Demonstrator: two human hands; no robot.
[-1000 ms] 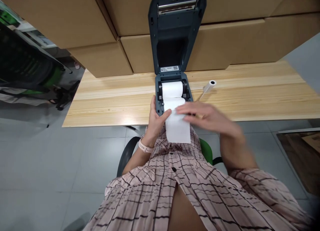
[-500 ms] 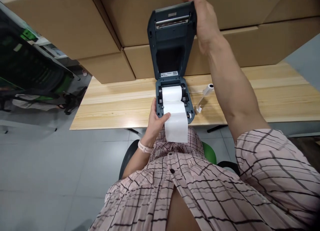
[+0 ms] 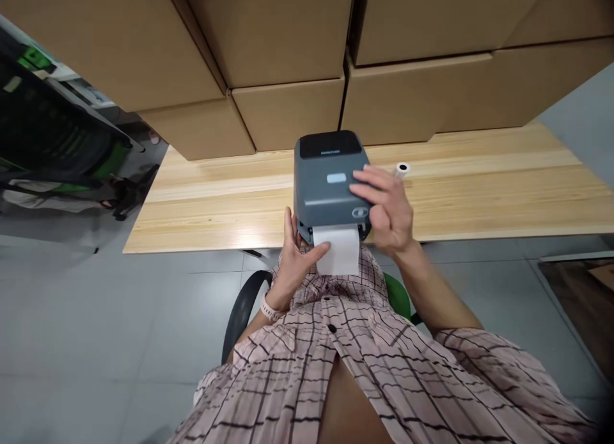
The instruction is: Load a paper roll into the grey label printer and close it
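A dark blue-grey label printer [image 3: 319,191] stands at the table's front edge, its lid down or nearly down; a small gap shows at the front. A white paper strip [image 3: 341,255] hangs out of its front. My left hand [image 3: 298,265] is at the front left corner, thumb lying on the strip, other fingers against the printer's side. On the lid's right part rests my right hand [image 3: 389,210], fingers spread over the top. Just right of the printer, a small white roll [image 3: 402,169] is partly hidden behind my right hand.
Large cardboard boxes [image 3: 288,111] are stacked along the back of the wooden table [image 3: 206,204]. A green and black chair [image 3: 62,124] is on the left. Below the table's front edge, a green seat edge [image 3: 397,295] shows beside my lap.
The printer's lid has swung down from standing upright, covering the paper roll inside. My right hand has come down with it and now lies on top. My left hand stays at the strip.
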